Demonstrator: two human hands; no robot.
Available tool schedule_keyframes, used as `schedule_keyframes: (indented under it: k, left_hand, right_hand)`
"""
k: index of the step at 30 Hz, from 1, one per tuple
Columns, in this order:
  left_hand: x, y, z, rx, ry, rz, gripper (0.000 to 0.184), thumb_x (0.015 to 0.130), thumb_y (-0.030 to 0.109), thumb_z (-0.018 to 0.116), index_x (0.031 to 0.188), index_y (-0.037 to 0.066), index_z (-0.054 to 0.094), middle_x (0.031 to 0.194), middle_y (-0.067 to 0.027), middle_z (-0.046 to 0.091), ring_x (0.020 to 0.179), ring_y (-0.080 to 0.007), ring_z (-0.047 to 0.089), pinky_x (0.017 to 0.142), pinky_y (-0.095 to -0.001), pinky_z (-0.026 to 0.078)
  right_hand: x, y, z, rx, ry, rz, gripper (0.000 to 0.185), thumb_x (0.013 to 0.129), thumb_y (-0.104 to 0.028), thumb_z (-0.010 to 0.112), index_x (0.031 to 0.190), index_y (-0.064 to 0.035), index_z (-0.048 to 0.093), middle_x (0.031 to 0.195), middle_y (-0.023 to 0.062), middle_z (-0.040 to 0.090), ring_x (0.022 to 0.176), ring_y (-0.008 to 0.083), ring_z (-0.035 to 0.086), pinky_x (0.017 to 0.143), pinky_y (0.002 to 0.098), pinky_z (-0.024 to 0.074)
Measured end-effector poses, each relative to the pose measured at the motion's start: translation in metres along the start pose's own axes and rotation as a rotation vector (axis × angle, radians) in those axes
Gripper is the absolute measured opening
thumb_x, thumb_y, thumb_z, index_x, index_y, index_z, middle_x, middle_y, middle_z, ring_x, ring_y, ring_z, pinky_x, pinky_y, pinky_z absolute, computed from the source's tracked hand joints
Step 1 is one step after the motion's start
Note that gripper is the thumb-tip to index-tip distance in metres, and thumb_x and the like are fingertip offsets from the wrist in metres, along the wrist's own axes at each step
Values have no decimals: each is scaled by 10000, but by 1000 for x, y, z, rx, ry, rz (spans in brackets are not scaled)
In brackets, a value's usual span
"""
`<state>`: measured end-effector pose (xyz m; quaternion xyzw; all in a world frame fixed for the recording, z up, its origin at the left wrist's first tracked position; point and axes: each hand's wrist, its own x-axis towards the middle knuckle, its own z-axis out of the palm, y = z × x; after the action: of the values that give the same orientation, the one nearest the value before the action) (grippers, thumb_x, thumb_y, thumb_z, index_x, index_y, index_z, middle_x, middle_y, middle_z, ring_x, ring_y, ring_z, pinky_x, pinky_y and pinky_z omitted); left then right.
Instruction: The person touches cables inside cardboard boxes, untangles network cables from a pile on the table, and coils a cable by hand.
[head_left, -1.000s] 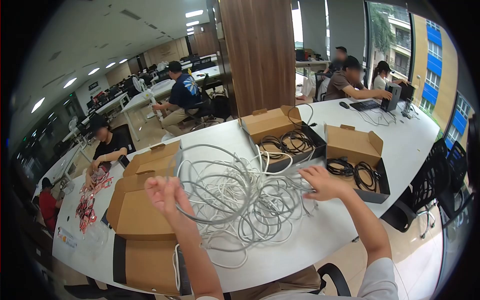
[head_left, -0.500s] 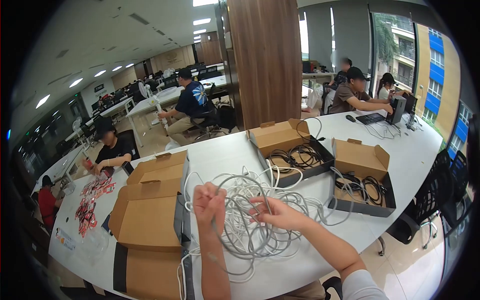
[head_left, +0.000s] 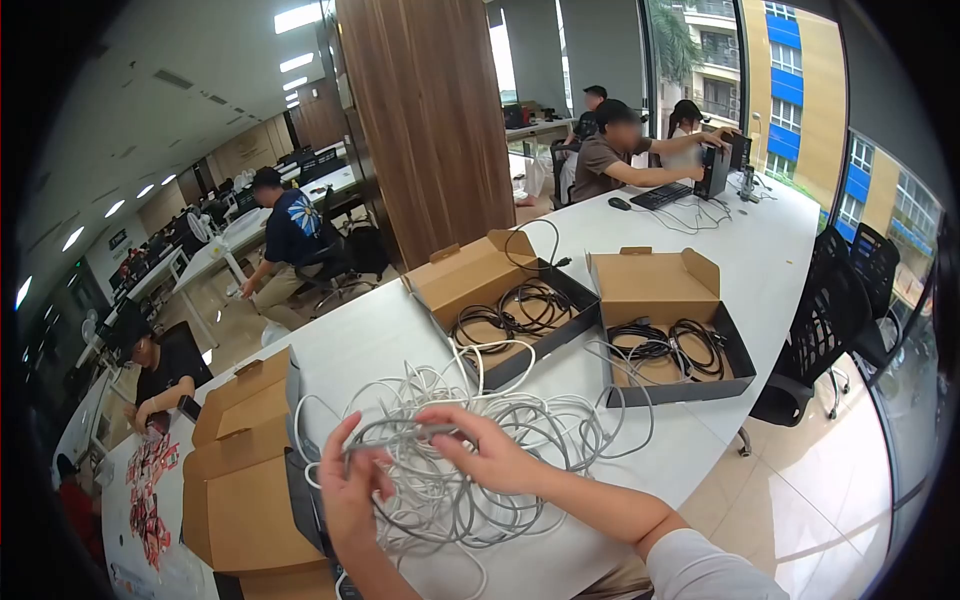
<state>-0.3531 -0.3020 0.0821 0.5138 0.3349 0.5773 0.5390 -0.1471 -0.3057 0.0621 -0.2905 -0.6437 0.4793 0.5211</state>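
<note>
Heap of tangled cables, grey and white, thin plastic sheathing [head_left: 470,500]: lying loose on a white, smooth worktop [head_left: 350,335], landmark for all entries below. Grey, round-sectioned plastic cable [head_left: 405,434]: raised over the heap's near left part, stretched between two bare hands. Left hand [head_left: 352,485]: at the heap's left edge, fingers partly curled, gripping the grey cable. Right hand [head_left: 485,455]: above the heap's middle, thumb and fingers pinching the same cable. Black cardboard box with brown interior and raised lid [head_left: 565,330]: directly behind the heap, containing coiled black cables [head_left: 515,310]; a white loop from the heap crosses its near rim. Second black cardboard box, likewise brown inside and open [head_left: 690,391]: behind and right of the heap, holding two bundles of black cable [head_left: 700,345]; a grey loop hangs over its near left corner. Brown cardboard boxes, lids up [head_left: 245,485]: left of the heap, just beside it. Red-and-white small packets [head_left: 150,500]: farther left, beyond those boxes, near a person in a black top [head_left: 170,365]. Black upright computer case [head_left: 712,172], black keyboard [head_left: 662,196], dark mouse [head_left: 620,203]: well behind the heap, to the right; a person in a brown top [head_left: 600,165] touches the case.
</note>
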Motion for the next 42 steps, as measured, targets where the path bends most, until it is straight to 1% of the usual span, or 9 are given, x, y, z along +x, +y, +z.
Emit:
schedule_keyframes:
  k: [4, 6, 9, 11, 16, 18, 25, 34, 42]
  left_hand:
    - [-5, 4, -22, -115, 110, 135, 300, 931, 170, 586, 1164, -3, 511, 693, -27, 544, 405, -25, 342, 349, -165, 247]
    - [-12, 18, -19, -137, 207, 225, 235, 942, 144, 562, 1125, 4, 516, 687, -19, 517, 395, -21, 307, 335, -165, 223]
    - [-20, 30, -13, -225, 300, 299, 199, 950, 96, 527, 1127, 6, 515, 691, -19, 502, 388, -15, 281, 325, -162, 209]
    - [-22, 25, -20, -199, 272, 367, 204, 993, 114, 447, 1170, 27, 499, 736, 5, 517, 380, -4, 269, 324, -162, 191]
    - [-23, 26, -5, -220, 335, 376, 254, 983, 113, 450, 1212, 12, 489, 730, 19, 498, 368, -7, 241, 324, -167, 180]
    - [-23, 24, 3, -212, 365, 367, 273, 980, 120, 453, 1226, 7, 489, 726, 25, 490, 367, -7, 236, 325, -169, 177]
    - [-28, 29, 9, -230, 366, 386, 284, 977, 147, 447, 1212, 0, 513, 705, 23, 468, 382, -8, 244, 328, -168, 180]
    - [-28, 27, 5, -245, 385, 404, 317, 972, 159, 439, 1234, -6, 508, 699, 18, 461, 385, -12, 237, 334, -162, 197]
    - [-32, 26, 4, -226, 329, 424, 304, 973, 162, 441, 1215, -5, 519, 691, 30, 439, 380, -10, 228, 338, -165, 192]
  right_hand:
    - [-19, -35, -46, -428, -155, -198, 756, 822, -274, 705, 1422, -26, 316, 1422, 173, 356, 1336, 299, 312, 1099, 406, 262]
    - [-33, -46, -82, -550, 70, -241, 777, 790, -270, 735, 1405, -15, 335, 1398, 187, 376, 1306, 324, 347, 1094, 407, 269]
    - [-60, -45, -129, -1253, 597, -126, 803, 739, -243, 761, 1379, 14, 350, 1349, 218, 404, 1252, 367, 379, 1058, 439, 296]
    - [-85, -25, -150, -1634, 751, 145, 799, 736, -225, 753, 1368, 47, 347, 1302, 248, 447, 1217, 386, 429, 1008, 458, 357]
    - [-125, 28, -169, -1114, 582, 250, 446, 789, 7, 621, 1230, -1, 554, 1013, 169, 654, 903, 341, 621, 794, 384, 497]
    - [-116, 23, -137, -1139, 516, -39, 406, 757, 71, 580, 1145, -38, 625, 961, 111, 676, 850, 316, 631, 753, 364, 504]
    - [-113, 41, -75, -1043, -6, -482, 446, 733, -2, 608, 1175, -66, 610, 1122, 58, 636, 1013, 254, 583, 809, 352, 484]
    - [-145, 42, -29, -949, -180, -710, 367, 835, -68, 580, 1193, 13, 585, 1172, 121, 589, 1068, 277, 550, 810, 365, 487]
    - [-178, 44, 41, -426, -500, -416, 392, 859, -138, 606, 1230, -19, 561, 896, 157, 619, 828, 319, 604, 767, 406, 491]
